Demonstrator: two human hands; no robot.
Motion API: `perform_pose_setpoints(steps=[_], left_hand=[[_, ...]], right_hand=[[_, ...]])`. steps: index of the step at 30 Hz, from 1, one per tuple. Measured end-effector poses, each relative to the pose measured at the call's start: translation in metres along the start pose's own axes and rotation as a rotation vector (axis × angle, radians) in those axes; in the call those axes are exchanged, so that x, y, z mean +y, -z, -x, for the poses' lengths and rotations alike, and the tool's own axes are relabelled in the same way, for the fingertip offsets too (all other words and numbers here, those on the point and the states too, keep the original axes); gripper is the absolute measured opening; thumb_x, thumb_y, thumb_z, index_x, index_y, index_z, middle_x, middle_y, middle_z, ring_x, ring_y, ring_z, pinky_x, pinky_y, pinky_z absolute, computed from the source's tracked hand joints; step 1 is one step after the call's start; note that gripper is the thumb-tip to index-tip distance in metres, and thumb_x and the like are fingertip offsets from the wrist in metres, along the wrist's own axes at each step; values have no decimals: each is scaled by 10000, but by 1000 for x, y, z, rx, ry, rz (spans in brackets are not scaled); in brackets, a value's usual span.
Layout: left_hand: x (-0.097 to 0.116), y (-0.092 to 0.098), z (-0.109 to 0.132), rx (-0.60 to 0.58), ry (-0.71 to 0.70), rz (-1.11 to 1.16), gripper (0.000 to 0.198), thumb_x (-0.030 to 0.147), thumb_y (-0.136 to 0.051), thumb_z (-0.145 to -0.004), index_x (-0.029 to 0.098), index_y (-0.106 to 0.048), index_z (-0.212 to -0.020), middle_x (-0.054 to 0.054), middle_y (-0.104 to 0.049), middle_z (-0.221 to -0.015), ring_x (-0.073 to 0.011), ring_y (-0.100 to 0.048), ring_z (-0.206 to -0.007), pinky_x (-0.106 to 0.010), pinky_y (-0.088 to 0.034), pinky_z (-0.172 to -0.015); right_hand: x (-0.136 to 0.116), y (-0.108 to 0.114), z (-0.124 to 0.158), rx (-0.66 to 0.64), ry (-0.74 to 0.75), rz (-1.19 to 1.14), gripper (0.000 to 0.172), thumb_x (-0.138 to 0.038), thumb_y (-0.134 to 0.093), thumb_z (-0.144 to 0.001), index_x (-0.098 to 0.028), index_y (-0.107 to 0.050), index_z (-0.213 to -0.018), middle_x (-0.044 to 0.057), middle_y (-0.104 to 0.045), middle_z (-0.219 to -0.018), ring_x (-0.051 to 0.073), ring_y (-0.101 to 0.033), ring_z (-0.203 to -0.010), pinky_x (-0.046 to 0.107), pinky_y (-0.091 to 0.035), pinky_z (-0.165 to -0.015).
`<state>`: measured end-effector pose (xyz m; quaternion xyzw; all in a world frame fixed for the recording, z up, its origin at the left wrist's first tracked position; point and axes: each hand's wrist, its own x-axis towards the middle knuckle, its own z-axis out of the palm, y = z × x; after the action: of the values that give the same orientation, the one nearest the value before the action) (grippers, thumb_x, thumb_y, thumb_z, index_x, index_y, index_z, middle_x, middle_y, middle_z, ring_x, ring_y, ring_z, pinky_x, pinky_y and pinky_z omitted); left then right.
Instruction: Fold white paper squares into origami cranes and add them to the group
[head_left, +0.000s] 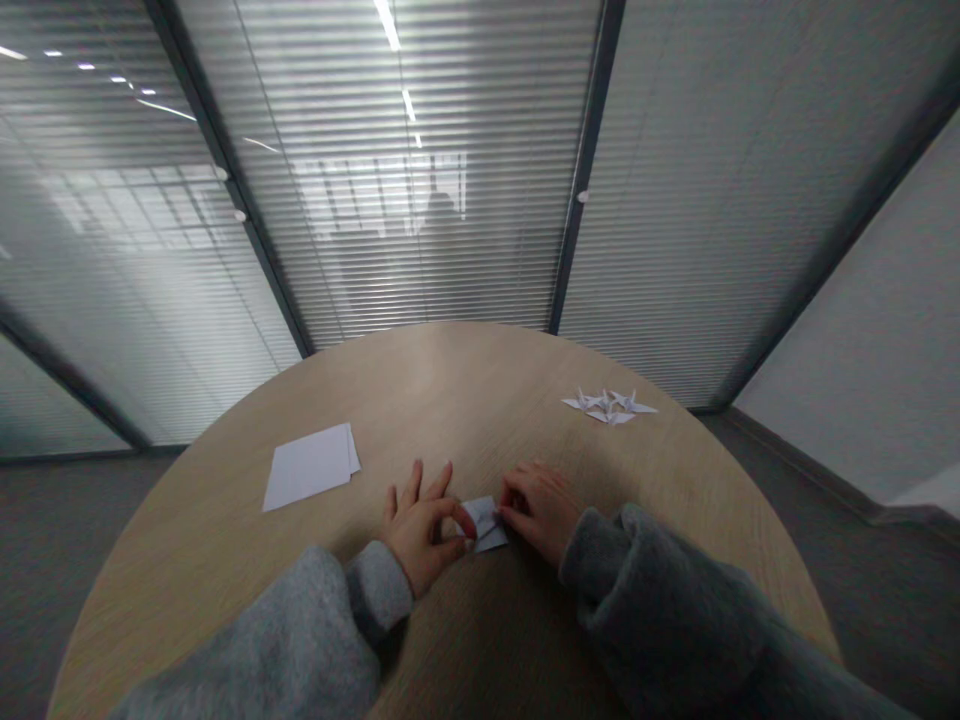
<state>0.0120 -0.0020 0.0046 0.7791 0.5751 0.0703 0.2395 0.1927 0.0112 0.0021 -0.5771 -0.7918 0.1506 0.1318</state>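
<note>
A small folded piece of white paper (484, 524) lies on the round wooden table (465, 400) just in front of me. My left hand (421, 530) pinches its left edge between thumb and forefinger, the other fingers raised and spread. My right hand (538, 505) is curled, with its fingertips pressing on the paper's right edge. Both arms wear grey fleece sleeves.
A small stack of white paper sheets (310, 466) lies to the left on the table. Several finished folded paper cranes (610, 405) sit at the far right of the tabletop. Glass partitions with blinds (420, 200) stand behind the table.
</note>
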Motion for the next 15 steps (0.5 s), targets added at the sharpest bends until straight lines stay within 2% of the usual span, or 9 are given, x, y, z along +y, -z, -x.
perform_pose_setpoints(steps=[4, 8, 15], left_hand=[[-1, 0, 0, -3, 1, 2, 175, 181, -602, -729, 266, -684, -858, 9, -223, -1508, -331, 46, -1378, -616, -24, -1056], [-2, -2, 0, 17, -6, 3, 146, 205, -614, -728, 267, -680, -843, 4, -226, -1507, -341, 36, -1377, -628, -38, -1049], [-4, -4, -1, 27, -13, 8, 135, 204, -616, -732, 267, -682, -832, 4, -233, -1504, -336, 34, -1380, -632, -32, -1045]], right_hand=[[3, 2, -1, 14, 25, -40, 53, -172, -654, -740, -153, -612, -713, 29, -591, -747, 180, -517, -754, 290, -338, -691], [0, 1, 0, 96, 54, -100, 105, -186, -670, -732, -154, -600, -661, -1, -542, -670, 158, -495, -686, 279, -330, -665], [-11, -8, 7, 33, 94, -107, 101, -202, -704, -706, -152, -621, -676, 15, -560, -724, 169, -496, -739, 294, -331, -704]])
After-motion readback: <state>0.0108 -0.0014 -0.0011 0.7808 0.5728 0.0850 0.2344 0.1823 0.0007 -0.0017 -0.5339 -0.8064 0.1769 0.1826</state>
